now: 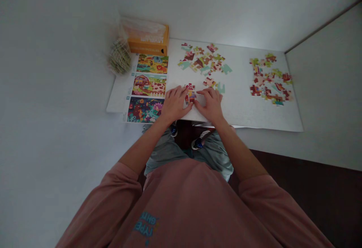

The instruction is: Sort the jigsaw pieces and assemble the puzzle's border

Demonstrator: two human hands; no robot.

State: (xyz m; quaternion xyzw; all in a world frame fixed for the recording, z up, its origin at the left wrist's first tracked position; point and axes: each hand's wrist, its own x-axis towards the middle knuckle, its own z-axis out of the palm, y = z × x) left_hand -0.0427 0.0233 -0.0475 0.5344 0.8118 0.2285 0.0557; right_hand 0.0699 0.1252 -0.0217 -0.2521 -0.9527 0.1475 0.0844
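Note:
Between my hands, at the table's front edge, lies a small group of jigsaw puzzle pieces (pixel 191 94) in red, white, purple and yellow. My left hand (pixel 174 103) has its fingers and thumb bent round the left side of this group, with the fingertips on its edge. From the right, my right hand (pixel 210 103) grips the same group, its index finger and thumb at the piece edges. The fingers partly cover the group. Just above my right hand are a pinkish-brown piece (pixel 209 82) and a pale green piece (pixel 221 87).
Loose jigsaw pieces (pixel 206 60) lie scattered behind my hands. Another cluster of pieces (pixel 270 80) is at the table's right. On the left are three picture cards (pixel 149 85), an orange box (pixel 149 44) and a plastic-wrapped bundle (pixel 120 56). A wall backs the white table (pixel 240 108).

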